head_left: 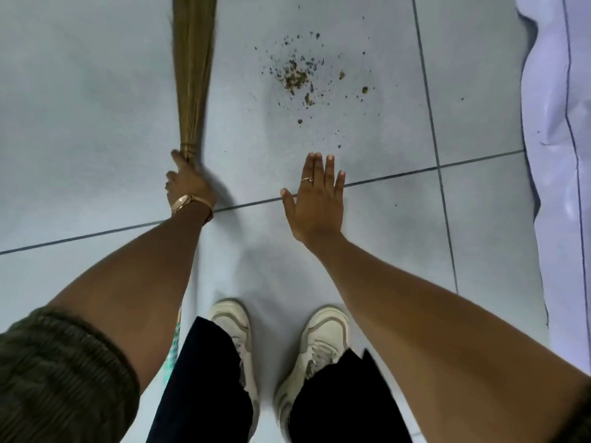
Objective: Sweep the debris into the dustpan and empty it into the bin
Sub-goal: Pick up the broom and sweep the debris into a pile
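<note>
Nearest were two bare forearms reaching out from the bottom corners, the left one coming out of a pushed-up knitted green sleeve [60, 372]. Between them stood two pale, worn shoes [313, 350] below dark trouser legs [204, 385], toes pointing far, on a floor [96, 91] of light grey tiles with dark grout lines.

Left hand [188, 183], with a watch [187, 203] at the wrist, was clamped around the bound neck of a straw broom [193, 75]. Its bristles ran away from the hand toward the far edge and out of view, slightly blurred. A bit of green patterned cloth [172, 350] showed just beside the left forearm; what it was could not be told.

Right hand [315, 199] hung flat over the floor, palm down, fingers [329, 167] spread apart and holding nothing. A ring [307, 179] sat on one finger. Whether the palm touched the tile could not be told.

Debris [295, 76] lay on the far tile, right of the broom and well apart from its bristles: a small brown heap of crumbs with loose specks scattered around it, some trailing near toward the right hand's fingertips. Nothing stood on the bare tile between broom and heap.

Along the right edge, a pale lilac sheet [563, 123] hung in folds down to the floor, near the outermost specks but not touching them.
</note>
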The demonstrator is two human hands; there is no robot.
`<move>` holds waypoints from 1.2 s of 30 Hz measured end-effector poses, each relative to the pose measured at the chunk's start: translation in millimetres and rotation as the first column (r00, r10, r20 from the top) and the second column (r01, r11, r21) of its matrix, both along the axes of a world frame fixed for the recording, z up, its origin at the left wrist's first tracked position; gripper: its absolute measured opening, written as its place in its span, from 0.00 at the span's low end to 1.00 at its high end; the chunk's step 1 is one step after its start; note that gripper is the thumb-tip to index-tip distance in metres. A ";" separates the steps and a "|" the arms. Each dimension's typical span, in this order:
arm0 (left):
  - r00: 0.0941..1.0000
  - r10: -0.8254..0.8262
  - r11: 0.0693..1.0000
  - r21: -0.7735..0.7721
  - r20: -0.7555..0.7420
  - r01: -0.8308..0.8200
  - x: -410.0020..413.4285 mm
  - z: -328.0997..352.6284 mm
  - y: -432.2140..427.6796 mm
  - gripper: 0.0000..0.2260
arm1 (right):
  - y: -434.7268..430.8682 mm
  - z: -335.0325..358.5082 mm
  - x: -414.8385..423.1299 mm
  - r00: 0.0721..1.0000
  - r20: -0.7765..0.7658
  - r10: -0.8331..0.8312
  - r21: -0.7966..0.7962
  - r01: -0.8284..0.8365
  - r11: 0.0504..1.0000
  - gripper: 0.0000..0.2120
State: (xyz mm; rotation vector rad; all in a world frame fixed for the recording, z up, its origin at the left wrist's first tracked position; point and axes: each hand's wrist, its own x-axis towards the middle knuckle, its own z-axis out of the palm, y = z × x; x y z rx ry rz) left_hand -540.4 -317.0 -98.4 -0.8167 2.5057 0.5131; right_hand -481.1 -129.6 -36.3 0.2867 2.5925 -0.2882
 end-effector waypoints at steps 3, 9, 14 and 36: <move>0.998 -0.067 0.997 0.039 -0.008 0.068 -9.1 -4.7 19.9 0.26 | 12.4 -6.2 -0.1 1.000 0.006 -0.022 0.035 0.022 0.999 0.35; 0.955 -0.293 0.953 0.086 0.038 0.289 9.8 5.4 50.4 0.26 | 8.7 5.6 2.9 0.992 0.001 -0.126 0.002 0.126 0.992 0.35; 0.910 -0.411 0.906 0.139 0.063 0.400 57.5 12.5 59.2 0.27 | -4.0 17.7 19.1 0.987 0.006 -0.159 -0.010 0.159 0.987 0.35; 0.570 -0.818 0.575 0.163 0.080 0.802 62.7 67.7 -3.0 0.19 | -23.0 70.7 90.4 0.965 -0.161 -0.208 -0.027 0.207 0.978 0.33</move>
